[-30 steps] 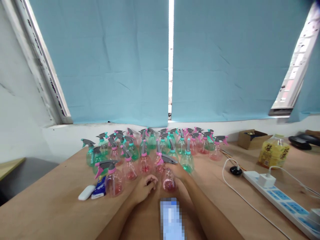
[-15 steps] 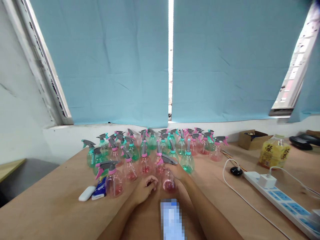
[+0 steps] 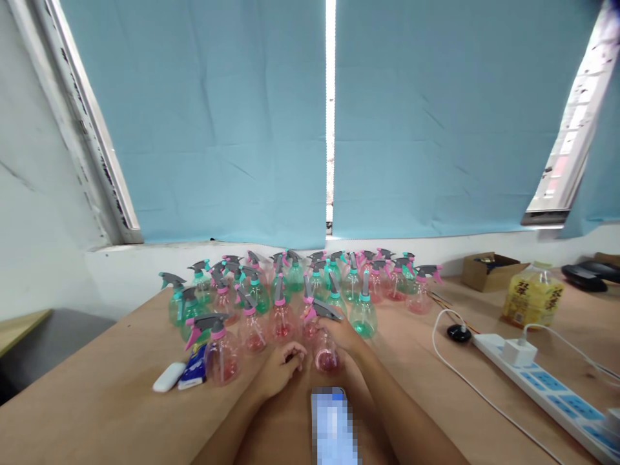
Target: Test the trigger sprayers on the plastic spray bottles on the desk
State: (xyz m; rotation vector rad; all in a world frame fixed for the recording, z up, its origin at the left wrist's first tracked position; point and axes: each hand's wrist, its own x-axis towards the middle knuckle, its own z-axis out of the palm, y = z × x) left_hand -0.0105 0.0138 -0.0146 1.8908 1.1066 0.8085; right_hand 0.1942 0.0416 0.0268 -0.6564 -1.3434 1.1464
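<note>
My right hand [image 3: 340, 332] is wrapped round the upper part of a clear pink spray bottle [image 3: 327, 359] with a grey and pink trigger head. The bottle's base is near the table top, and its neck is partly hidden by my fingers. To its left, my left hand [image 3: 285, 367] rests on the table with loosely curled fingers and nothing visible in them. Just beyond my hands stand more pink spray bottles [image 3: 282, 321] and green spray bottles [image 3: 363, 318]. Another pink spray bottle [image 3: 223, 359] stands apart at the left, its nozzle pointing left.
A phone [image 3: 334, 426] lies in front of my hands. At left are a white case [image 3: 168, 377] and a blue tube [image 3: 194, 368]. On the right lie a power strip [image 3: 547, 387], a white cable [image 3: 477, 384] and a black disc [image 3: 458, 333]; a yellow-labelled jug [image 3: 531, 296] and cardboard box [image 3: 489, 272] stand behind.
Almost nothing differs. Both hands and the held spray bottle stay in place, and the view has shifted very slightly.
</note>
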